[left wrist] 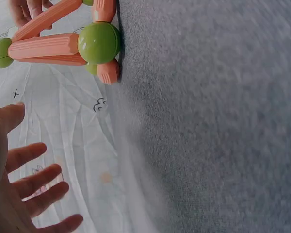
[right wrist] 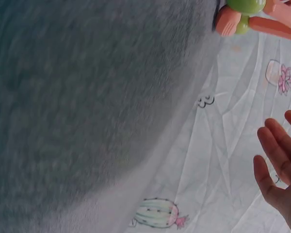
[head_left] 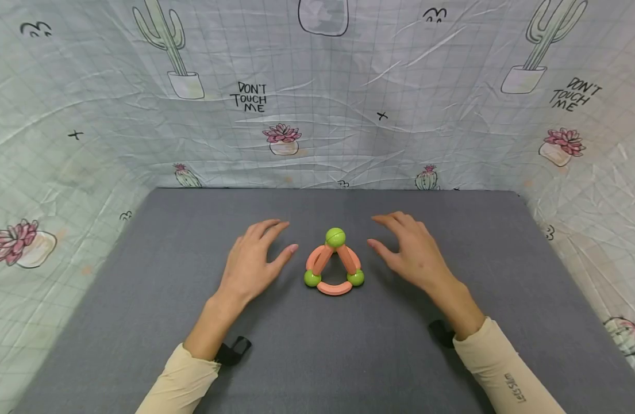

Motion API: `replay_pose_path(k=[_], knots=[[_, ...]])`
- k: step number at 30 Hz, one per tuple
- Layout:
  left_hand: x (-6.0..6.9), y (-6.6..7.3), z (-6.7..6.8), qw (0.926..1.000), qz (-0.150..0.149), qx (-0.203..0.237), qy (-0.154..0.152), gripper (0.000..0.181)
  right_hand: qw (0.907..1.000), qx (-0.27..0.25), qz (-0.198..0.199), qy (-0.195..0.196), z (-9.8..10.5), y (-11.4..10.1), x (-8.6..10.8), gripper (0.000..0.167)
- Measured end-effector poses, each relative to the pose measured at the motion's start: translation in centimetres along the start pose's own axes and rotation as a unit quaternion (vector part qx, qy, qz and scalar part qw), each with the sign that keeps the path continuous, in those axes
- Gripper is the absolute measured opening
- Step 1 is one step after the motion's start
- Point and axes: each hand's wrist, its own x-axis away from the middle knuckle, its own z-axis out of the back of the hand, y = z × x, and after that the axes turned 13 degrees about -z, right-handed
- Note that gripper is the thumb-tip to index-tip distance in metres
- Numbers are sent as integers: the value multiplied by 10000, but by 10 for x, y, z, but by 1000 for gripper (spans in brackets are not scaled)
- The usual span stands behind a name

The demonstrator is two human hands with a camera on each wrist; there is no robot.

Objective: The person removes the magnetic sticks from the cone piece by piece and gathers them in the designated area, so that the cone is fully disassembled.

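Note:
A small pyramid of building-toy pieces (head_left: 349,260) stands upright on the grey table, midway between the hands. Straight orange rods rise to a green ball (head_left: 335,237) at its top. Curved orange pieces (head_left: 334,288) join the green balls round its base. To its left, my left hand (head_left: 251,263) hovers with fingers spread and relaxed, touching nothing. My right hand (head_left: 419,254) is held likewise on the other side, apart from the pyramid. In the left wrist view the ribbed rods (left wrist: 44,46) show up close; the right wrist view catches only a base corner (right wrist: 229,21).
The grey tabletop (head_left: 338,356) reaches back to a hanging pale cloth (head_left: 338,86) printed with cacti and words, which also runs along both sides. Black wrist mounts (head_left: 234,351) sit under the forearms, by the beige sleeves (head_left: 180,379).

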Motion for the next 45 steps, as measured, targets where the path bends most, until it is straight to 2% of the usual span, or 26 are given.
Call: replay_pose_path(k=[6, 20, 26, 31, 40, 45], knots=[[-2, 3, -3, 9985, -75, 474, 264, 47, 9973, -645, -59, -341, -4, -7, 1, 45], [-7, 7, -4, 9923, -44, 1166, 407, 40, 9846, -1519, 44, -859, -13, -18, 2, 43], [-10, 9, -5, 9830, 56, 1765, 511, 36, 9749, -1909, 84, -1143, -16, -22, 2, 43], [-11, 12, -8, 9735, 103, 2216, 554, 33, 9632, -2257, 106, -1455, -18, -24, 3, 44], [-16, 18, -9, 9618, 147, 2668, 598, 32, 9560, -2456, 58, -1603, -28, -27, 3, 45], [-19, 20, -10, 9599, 219, 2748, 518, 31, 9451, -2729, -77, -1798, -30, -31, 1, 43]])
